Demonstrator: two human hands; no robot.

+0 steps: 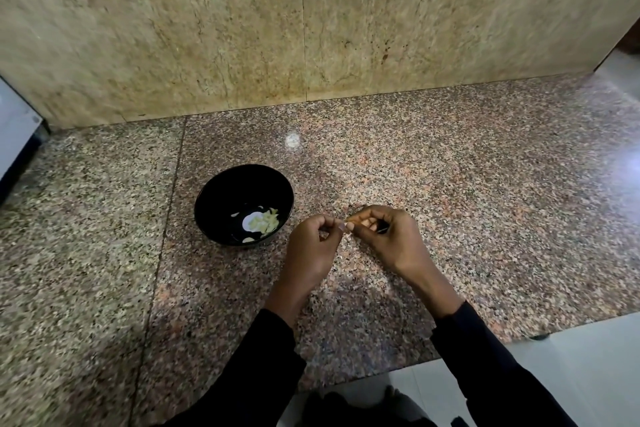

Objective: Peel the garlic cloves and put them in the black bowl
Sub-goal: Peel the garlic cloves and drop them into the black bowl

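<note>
Left hand (317, 236) and right hand (379, 232) met fingertip to fingertip above the table (485, 201), pinching something too small to identify, presumably a clove. Black bowl (211, 208), holding peeled cloves (265, 221), lay just left of the left hand, the nearer one.

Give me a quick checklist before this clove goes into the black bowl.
1. Clove pinched between left hand and right hand: cannot tell, too small to make out.
2. Skin fully off: cannot tell.
3. Black bowl upright on the counter: ok.
4. Bowl has room; few peeled cloves at its bottom: ok.
5. Path from hands to bowl unobstructed: ok.
</note>
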